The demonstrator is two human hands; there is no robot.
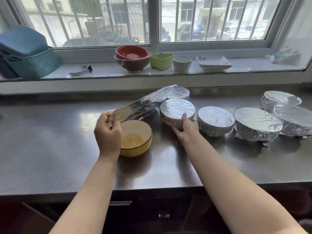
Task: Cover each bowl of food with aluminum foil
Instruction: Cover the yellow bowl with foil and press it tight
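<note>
A yellow bowl [140, 146] with pale yellow food stands uncovered on the steel counter, partly behind my left hand [108, 134]. That hand pinches one corner of a loose foil sheet [143, 103], which stretches up and back to the right above the bowl. My right hand [185, 129] grips the near side of a foil-covered bowl [177, 109] just right of the yellow one. Several more foil-covered bowls stand along the counter: one behind [181, 92], one beside [215, 119], and others to the right [256, 124] [280, 98] [295, 119].
The steel counter [50, 141] ends at a front edge near my forearms. On the windowsill stand stacked red bowls [132, 57], a green container [161, 60], a white cup [182, 63], a square plate [213, 62], a teal basket [32, 64] and a small tool [81, 70].
</note>
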